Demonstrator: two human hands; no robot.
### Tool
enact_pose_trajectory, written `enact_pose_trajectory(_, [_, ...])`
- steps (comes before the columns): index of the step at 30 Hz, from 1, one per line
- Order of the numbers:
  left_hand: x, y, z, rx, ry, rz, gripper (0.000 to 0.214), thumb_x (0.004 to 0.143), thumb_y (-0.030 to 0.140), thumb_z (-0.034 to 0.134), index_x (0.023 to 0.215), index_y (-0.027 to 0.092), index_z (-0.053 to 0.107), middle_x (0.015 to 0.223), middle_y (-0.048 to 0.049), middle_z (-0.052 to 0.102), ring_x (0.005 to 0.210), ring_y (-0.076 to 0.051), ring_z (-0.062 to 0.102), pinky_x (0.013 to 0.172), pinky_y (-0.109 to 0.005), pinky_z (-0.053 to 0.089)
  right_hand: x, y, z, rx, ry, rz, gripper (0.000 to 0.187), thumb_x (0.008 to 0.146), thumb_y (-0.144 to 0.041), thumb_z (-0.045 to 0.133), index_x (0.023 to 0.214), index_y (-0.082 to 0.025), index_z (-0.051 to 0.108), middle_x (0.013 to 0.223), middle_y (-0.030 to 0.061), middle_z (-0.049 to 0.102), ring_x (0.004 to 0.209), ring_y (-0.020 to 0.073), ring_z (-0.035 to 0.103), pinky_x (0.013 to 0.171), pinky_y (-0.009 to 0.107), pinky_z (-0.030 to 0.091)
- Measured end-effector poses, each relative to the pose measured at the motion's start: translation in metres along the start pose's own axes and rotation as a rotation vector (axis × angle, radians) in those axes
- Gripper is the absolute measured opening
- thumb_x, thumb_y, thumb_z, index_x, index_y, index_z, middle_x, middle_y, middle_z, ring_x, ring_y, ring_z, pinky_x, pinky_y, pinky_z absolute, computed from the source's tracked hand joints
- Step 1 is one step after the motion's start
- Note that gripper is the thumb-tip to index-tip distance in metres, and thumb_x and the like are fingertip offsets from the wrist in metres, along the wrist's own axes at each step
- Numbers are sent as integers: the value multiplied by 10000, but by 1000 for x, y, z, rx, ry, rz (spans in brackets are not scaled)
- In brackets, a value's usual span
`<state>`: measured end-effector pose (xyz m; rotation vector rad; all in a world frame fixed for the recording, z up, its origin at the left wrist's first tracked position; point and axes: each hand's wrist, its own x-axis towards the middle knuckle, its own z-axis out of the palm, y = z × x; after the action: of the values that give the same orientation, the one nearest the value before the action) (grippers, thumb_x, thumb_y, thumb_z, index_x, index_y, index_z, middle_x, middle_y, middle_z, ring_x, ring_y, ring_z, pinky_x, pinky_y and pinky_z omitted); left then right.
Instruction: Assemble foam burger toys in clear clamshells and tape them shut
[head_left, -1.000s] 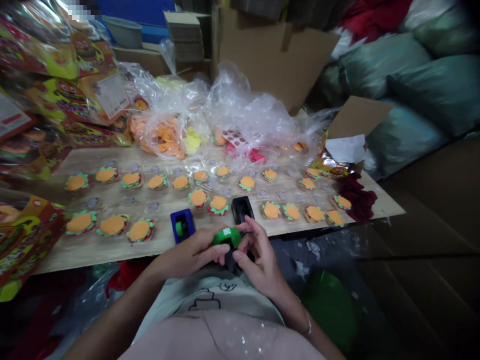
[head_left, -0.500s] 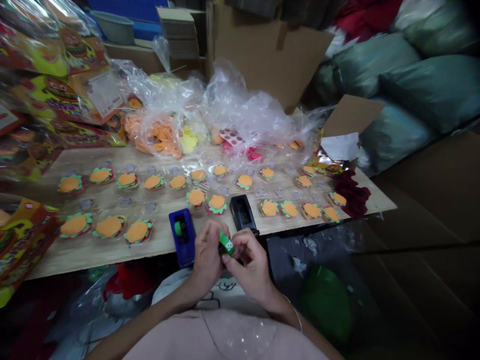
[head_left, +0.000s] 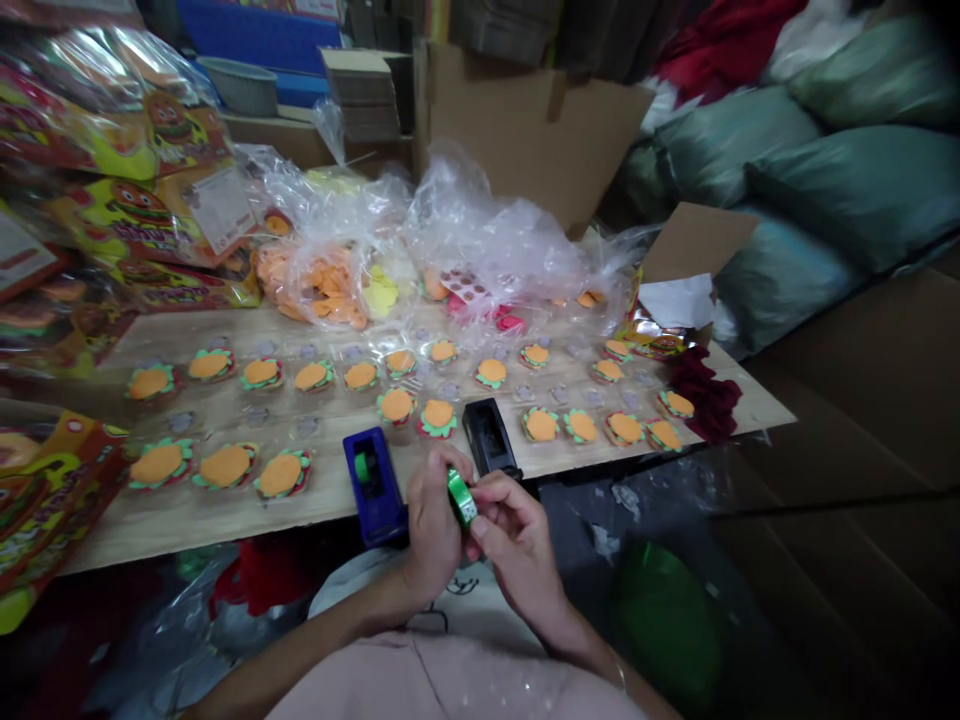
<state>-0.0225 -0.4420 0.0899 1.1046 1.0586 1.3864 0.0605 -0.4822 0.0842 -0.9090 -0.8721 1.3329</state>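
Observation:
A roll of green tape (head_left: 461,498) is held upright between my hands, in front of the table's near edge. My left hand (head_left: 435,515) is wrapped round the roll from the left. The fingertips of my right hand (head_left: 517,540) are pinched at the roll's lower right edge; whether they grip the tape's end is too small to tell. Just left of my hands stands a blue tape dispenser (head_left: 373,485) with a green roll in it. A black tape dispenser (head_left: 489,437) with an open hollow sits right behind my hands.
Several toy burgers (head_left: 281,473) in clear plastic trays lie in rows on the wooden table (head_left: 300,520). Behind them are clear bags of orange foam pieces (head_left: 322,285). Printed boxes (head_left: 142,215) are stacked at left. Dark red cloth (head_left: 709,395) lies at the right end.
My hands have moved slightly right with the green tape roll, which has turned more upright. The view has shifted a little; the objects on the table stay in place.

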Motion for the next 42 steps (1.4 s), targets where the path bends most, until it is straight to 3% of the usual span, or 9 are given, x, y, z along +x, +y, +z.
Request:
enact_pose_trajectory(3, [-3, -2, 0, -13, 9, 133, 405, 953, 409, 293, 651, 198, 463, 625, 2, 448, 601, -144, 435, 605, -275, 354, -1, 1, -3, -8, 21, 25, 217, 735, -374, 684, 800, -202, 566, 746, -20, 499, 528, 72, 455, 426, 171, 423])
enact_pose_trajectory(9, [-6, -6, -3, 157, -88, 297, 374, 947, 393, 330, 655, 196, 455, 618, 2, 429, 586, -144, 419, 579, -284, 328, 2, -3, -7, 2, -16, 101, 146, 744, -301, 618, 781, -206, 513, 679, -45, 468, 518, 76, 433, 441, 170, 380])
enact_pose_trajectory(17, [-4, -9, -3, 187, -58, 295, 352, 953, 328, 324, 647, 195, 435, 611, 9, 413, 579, -138, 412, 575, -283, 317, 1, 2, -4, 35, -16, 43, 105, 668, -198, 558, 760, -205, 508, 733, -34, 467, 543, 80, 419, 434, 173, 371])
enact_pose_trajectory(23, [-2, -17, -5, 204, -90, 341, 319, 946, 281, 339, 658, 186, 438, 602, 19, 411, 554, -123, 405, 553, -269, 312, 5, 3, -10, 31, -52, 75, 116, 733, -285, 563, 800, -208, 506, 689, -45, 466, 496, 75, 437, 423, 179, 385])
enact_pose_trajectory(29, [-2, -22, -7, 236, -80, 344, 308, 937, 258, 343, 650, 184, 431, 590, 22, 404, 538, -116, 404, 531, -260, 305, 6, 7, -14, 43, -74, 91, 116, 670, -175, 514, 783, -201, 503, 705, -39, 486, 495, 75, 467, 434, 183, 390])
enact_pose_trajectory(42, [-2, -27, -8, 293, -97, 357, 298, 927, 226, 348, 643, 182, 428, 587, 26, 394, 527, -107, 396, 522, -253, 301, 4, 12, -18, -83, -126, 91, 95, 775, -274, 451, 844, -210, 438, 708, -38, 437, 536, 98, 446, 477, 217, 377])
